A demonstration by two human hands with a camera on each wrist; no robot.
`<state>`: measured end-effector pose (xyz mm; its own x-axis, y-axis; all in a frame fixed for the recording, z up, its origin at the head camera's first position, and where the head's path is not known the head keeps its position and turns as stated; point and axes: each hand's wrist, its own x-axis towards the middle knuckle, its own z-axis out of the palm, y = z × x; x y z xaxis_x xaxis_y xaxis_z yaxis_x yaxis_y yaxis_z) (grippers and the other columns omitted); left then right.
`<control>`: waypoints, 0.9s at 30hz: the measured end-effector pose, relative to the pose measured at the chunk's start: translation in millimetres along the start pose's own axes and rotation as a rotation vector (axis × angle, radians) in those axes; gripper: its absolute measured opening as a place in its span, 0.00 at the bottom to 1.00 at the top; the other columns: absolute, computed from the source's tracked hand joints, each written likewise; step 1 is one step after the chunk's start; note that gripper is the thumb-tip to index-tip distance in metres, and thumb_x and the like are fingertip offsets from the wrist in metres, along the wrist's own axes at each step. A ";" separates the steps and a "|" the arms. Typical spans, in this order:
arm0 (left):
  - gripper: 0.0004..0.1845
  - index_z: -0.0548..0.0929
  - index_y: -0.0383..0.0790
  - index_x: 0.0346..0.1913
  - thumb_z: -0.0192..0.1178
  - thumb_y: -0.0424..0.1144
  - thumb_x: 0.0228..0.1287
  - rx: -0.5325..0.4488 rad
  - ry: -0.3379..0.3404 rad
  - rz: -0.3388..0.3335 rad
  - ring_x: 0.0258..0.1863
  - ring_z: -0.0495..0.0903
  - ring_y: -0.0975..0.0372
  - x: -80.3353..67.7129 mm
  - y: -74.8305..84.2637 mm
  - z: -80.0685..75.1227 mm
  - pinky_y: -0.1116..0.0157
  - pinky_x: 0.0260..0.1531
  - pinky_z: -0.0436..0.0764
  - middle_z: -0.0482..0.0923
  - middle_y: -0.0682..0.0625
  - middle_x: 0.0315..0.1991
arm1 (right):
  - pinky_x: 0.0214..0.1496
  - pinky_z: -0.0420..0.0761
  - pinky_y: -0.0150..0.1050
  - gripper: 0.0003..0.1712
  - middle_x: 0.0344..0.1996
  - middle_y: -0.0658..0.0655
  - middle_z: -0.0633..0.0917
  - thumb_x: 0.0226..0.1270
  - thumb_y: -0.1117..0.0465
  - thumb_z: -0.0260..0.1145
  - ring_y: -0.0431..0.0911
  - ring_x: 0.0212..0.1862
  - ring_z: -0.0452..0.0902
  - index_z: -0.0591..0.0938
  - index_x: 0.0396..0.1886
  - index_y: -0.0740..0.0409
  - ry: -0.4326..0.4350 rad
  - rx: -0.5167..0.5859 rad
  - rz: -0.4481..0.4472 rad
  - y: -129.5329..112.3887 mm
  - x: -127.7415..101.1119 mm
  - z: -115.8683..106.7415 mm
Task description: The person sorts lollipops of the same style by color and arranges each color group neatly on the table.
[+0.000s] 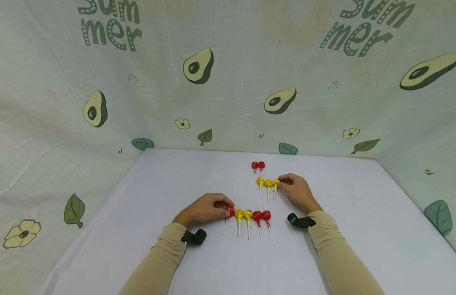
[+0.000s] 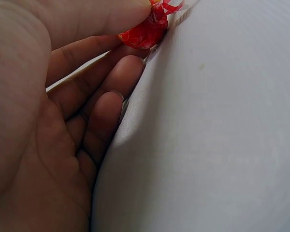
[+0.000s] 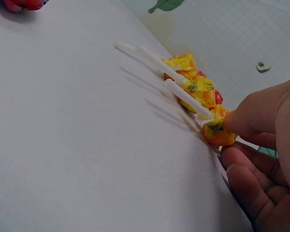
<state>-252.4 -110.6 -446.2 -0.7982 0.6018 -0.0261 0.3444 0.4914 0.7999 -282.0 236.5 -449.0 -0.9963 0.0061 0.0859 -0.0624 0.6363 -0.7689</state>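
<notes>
Red lollipop point(image 1: 230, 211), leftmost of the near row, sat pinched in your left hand point(image 1: 203, 209), stick pointing toward you. Your right hand point(image 1: 298, 191) pinched the yellow lollipop point(image 1: 275, 182) ending the middle row, stick likewise.

Left hand point(image 1: 203, 209) pinches a red lollipop point(image 1: 230, 212) ending a row of four; right hand point(image 1: 298, 191) pinches a yellow lollipop point(image 1: 275, 182) on a white table point(image 1: 157, 184).
</notes>
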 end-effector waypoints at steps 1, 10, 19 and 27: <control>0.11 0.86 0.57 0.50 0.66 0.42 0.65 0.000 -0.001 0.000 0.44 0.77 0.63 0.2 -0.2 0.0 0.61 0.47 0.76 0.81 0.63 0.42 | 0.58 0.75 0.53 0.19 0.52 0.62 0.83 0.72 0.57 0.63 0.57 0.56 0.77 0.81 0.57 0.62 0.001 -0.002 0.000 0.1 0.3 0.0; 0.12 0.85 0.57 0.50 0.66 0.41 0.65 -0.008 0.002 -0.007 0.44 0.77 0.63 1.0 0.0 -0.9 0.60 0.48 0.76 0.81 0.62 0.43 | 0.57 0.76 0.52 0.21 0.53 0.62 0.83 0.74 0.54 0.62 0.56 0.56 0.77 0.80 0.59 0.62 0.008 -0.020 -0.007 -0.7 2.6 -0.6; 0.11 0.86 0.57 0.49 0.66 0.40 0.65 -0.005 0.005 -0.013 0.43 0.77 0.62 -0.6 -1.0 -1.0 0.61 0.46 0.76 0.81 0.62 0.41 | 0.48 0.80 0.44 0.23 0.52 0.61 0.83 0.74 0.52 0.62 0.52 0.46 0.80 0.80 0.60 0.61 0.001 0.025 0.034 0.1 -1.0 -2.6; 0.11 0.86 0.56 0.49 0.67 0.41 0.66 -0.019 0.010 -0.001 0.43 0.77 0.62 0.1 0.2 -1.7 0.62 0.46 0.76 0.82 0.62 0.42 | 0.39 0.80 0.38 0.21 0.46 0.60 0.84 0.75 0.53 0.61 0.51 0.39 0.80 0.80 0.59 0.60 0.044 0.100 0.088 0.8 -21.4 -12.8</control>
<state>-253.3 -111.6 -445.1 -0.8033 0.5952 -0.0211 0.3342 0.4798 0.8112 -260.0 246.7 -443.4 -0.9948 0.0936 0.0412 0.0173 0.5518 -0.8338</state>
